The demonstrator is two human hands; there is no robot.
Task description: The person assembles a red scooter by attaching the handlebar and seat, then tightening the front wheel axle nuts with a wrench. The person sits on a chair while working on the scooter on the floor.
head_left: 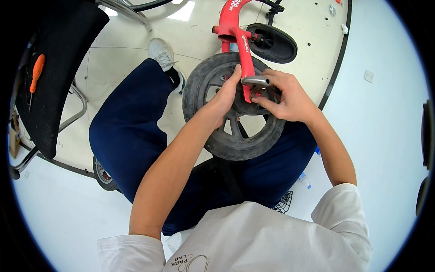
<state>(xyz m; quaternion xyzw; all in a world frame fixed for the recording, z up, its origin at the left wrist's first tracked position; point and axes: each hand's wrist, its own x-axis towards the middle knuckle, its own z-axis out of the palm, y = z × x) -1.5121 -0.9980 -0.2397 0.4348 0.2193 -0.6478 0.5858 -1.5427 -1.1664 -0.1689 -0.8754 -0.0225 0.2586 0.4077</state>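
Note:
A black wheel (199, 81) with a worn tyre and several spokes rests upright against my lap. The red fork (244, 56) of a small bike frame reaches down to its hub. My left hand (224, 97) is closed on the wheel, its thumb lying up beside the fork and its fingers partly hidden. At the hub, my right hand (285, 95) is closed in a pinch, thumb tip by the axle end. What it pinches is too small to make out. A rounded grey metal piece (257, 81) sticks out between the fork end and my right fingers.
On a black seat (63, 68) at the left lies an orange-handled screwdriver (37, 72). Beyond the wheel is a black oval part (273, 44) by the frame. Another small wheel (104, 174) stands behind my left leg. A plastic bottle (304, 180) lies right of my lap.

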